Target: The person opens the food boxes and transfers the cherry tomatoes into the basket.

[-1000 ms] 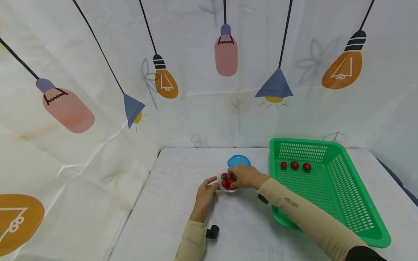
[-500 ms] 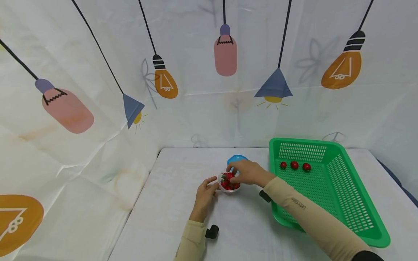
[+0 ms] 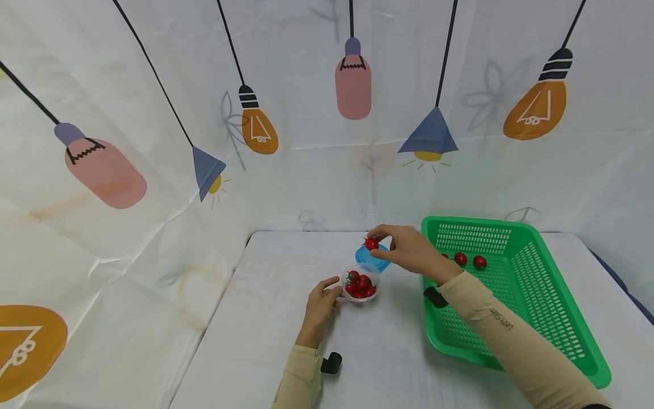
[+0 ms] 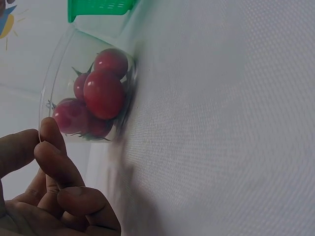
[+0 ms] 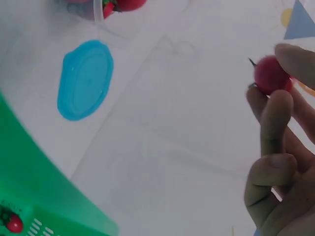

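In the head view my right hand (image 3: 409,250) pinches a red cherry tomato (image 3: 371,243) above the blue lid (image 3: 369,263). The tomato (image 5: 270,75) sits between thumb and fingertips in the right wrist view, its green stalk end facing away from the palm. My left hand (image 3: 319,309) holds the rim of a small clear plastic tub (image 4: 58,69) on the table. Several cherry tomatoes (image 4: 104,94) lie inside this tub, some with green stalks. Left fingertips (image 4: 54,160) meet at the rim in the left wrist view.
A large green basket (image 3: 475,220) stands at the right of the table, with a few cherry tomatoes (image 3: 479,262) near its back; my right forearm crosses over its front left part. Behind the table hangs a white sheet (image 3: 317,187) printed with lamps.
My right hand has lifted a cherry tomato out of the tub and moved up and to the right, over the lid. My left hand stays at the tub.
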Demonstrator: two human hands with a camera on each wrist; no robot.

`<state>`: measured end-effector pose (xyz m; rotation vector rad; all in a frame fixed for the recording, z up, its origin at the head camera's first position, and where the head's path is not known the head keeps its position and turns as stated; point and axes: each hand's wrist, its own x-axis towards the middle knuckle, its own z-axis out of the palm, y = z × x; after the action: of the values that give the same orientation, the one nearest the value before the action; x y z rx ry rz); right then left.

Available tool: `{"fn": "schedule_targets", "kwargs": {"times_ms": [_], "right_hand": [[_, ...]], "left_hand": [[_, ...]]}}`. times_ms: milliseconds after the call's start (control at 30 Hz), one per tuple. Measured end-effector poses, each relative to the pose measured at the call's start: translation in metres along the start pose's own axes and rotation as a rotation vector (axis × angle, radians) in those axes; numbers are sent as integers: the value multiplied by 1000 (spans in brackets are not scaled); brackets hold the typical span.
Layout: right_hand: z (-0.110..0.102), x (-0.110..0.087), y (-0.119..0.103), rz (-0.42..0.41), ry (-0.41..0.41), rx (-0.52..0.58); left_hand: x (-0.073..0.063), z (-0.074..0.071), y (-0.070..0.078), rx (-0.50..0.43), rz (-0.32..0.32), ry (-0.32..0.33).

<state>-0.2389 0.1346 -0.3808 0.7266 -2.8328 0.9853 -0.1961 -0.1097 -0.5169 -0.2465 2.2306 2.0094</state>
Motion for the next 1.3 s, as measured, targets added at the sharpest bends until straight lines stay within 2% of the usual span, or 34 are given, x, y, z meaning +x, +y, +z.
{"fn": "schedule_targets", "kwargs": {"times_ms": [167, 367, 533, 700, 933, 1300], "right_hand": [[-14, -6, 6, -32, 144, 13], [-37, -18, 17, -32, 239, 64], [-53, -28, 32, -1, 307, 15], [-61, -41, 53, 1, 317, -26], [-64, -68, 87, 117, 285, -47], [-70, -102, 148, 168, 286, -124]], "left_hand": [[1, 0, 1, 11, 9, 5], [1, 1, 2, 13, 2, 3], [-1, 1, 3, 19, -6, 5], [-1, 1, 4, 16, -9, -1], [2, 3, 2, 16, -6, -9], [0, -1, 0, 15, -1, -6]]}}
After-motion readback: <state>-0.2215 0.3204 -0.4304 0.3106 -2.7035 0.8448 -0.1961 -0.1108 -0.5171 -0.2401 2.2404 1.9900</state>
